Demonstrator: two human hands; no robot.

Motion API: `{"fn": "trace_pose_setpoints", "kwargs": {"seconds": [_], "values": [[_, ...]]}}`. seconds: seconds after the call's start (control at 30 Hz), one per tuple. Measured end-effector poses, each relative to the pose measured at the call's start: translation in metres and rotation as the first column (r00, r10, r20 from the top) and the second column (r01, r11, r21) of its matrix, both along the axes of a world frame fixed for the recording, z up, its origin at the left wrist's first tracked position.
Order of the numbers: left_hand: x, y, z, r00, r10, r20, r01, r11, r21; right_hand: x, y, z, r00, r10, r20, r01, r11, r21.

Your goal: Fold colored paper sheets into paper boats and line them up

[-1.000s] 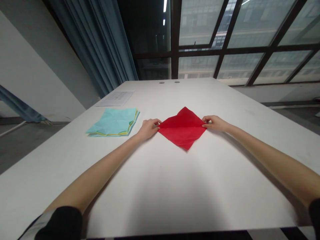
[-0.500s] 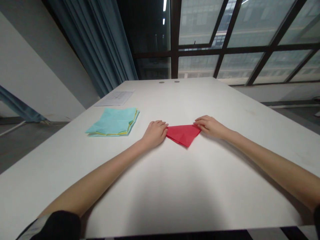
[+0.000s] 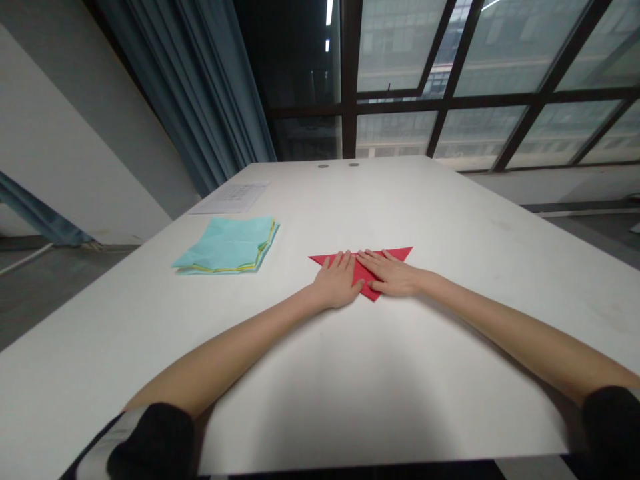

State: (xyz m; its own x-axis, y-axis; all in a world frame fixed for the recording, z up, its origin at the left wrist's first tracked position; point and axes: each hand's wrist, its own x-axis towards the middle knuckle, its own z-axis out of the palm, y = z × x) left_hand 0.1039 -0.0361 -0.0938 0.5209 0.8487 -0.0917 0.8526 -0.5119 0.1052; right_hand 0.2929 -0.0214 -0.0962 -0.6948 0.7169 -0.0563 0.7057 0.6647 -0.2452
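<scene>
A red sheet folded into a triangle [image 3: 362, 273] lies on the white table, its long folded edge away from me and one corner pointing toward me. I cannot tell whether it is paper or cloth. My left hand [image 3: 338, 280] rests flat on its left half, fingers stretched toward the fold. Flat on the right half is my right hand [image 3: 393, 273], fingers extended to the left. The fingertips of both hands nearly meet at the middle of the fold. The triangle's left and right tips stick out past my hands.
On the left of the white table [image 3: 320, 373] is a stack of light-blue folded sheets [image 3: 227, 243] with yellow layers at its edge. Behind it lies a printed paper [image 3: 233, 198]. Two round grey discs [image 3: 323, 166] mark the far edge. A blue curtain [image 3: 200, 87] and windows stand beyond.
Both hands have moved inward from the triangle's side tips to the middle of its far edge. Their fingers now lie flat on it, leaving both tips uncovered.
</scene>
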Motion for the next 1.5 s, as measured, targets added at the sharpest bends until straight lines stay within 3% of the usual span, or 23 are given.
{"fn": "trace_pose_setpoints", "kwargs": {"seconds": [0.37,0.53,0.87,1.0,1.27,1.5], "values": [[-0.041,0.007,-0.009,0.991,0.135,-0.022,-0.136,0.991,-0.02,0.053,0.007,-0.019,0.992,-0.118,0.043,0.117,0.993,0.018],[-0.059,0.005,-0.011,0.991,0.134,-0.028,-0.135,0.99,-0.043,0.066,0.0,-0.017,0.989,-0.143,0.038,0.142,0.989,0.038],[-0.067,0.009,-0.016,0.997,0.072,-0.031,-0.073,0.997,-0.035,0.05,0.002,0.004,0.977,0.124,-0.174,-0.095,0.981,0.167],[-0.067,0.009,-0.015,0.997,0.068,-0.019,-0.069,0.997,-0.042,0.046,0.005,0.006,0.963,0.171,-0.207,-0.136,0.976,0.171],[-0.066,0.006,-0.011,0.999,0.051,-0.016,-0.052,0.998,-0.042,0.044,0.006,0.01,0.934,0.154,-0.323,-0.169,0.985,-0.018],[-0.066,0.009,-0.011,0.999,0.047,-0.024,-0.048,0.997,-0.057,0.037,-0.002,0.021,0.908,-0.064,-0.413,-0.063,0.956,-0.286]]}}
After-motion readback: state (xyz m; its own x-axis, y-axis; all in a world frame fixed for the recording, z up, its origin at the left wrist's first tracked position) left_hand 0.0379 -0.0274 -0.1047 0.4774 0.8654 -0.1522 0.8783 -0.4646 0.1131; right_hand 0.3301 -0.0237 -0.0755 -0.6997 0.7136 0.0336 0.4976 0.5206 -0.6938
